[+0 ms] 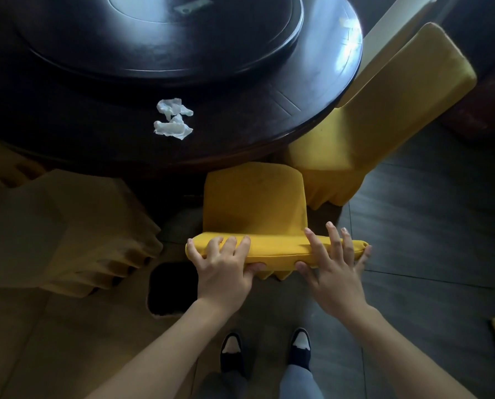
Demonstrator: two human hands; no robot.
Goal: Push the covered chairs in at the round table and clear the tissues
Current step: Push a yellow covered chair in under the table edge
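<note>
Left hand [226, 266] gripping chair back [275, 249] | right hand [334, 269] splayed flat on it

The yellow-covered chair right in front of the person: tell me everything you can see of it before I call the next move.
The yellow-covered chair wears a mustard fabric slipcover with a pleated skirt hanging below the backrest. It stands upright, facing the round table, its seat front at or just under the dark table edge. The left hand has a grip on the padded backrest top, fingers over, thumb beneath. The right hand rests on it with fingers spread. Another covered chair stands close on each side; whether they touch it is unclear.
</note>
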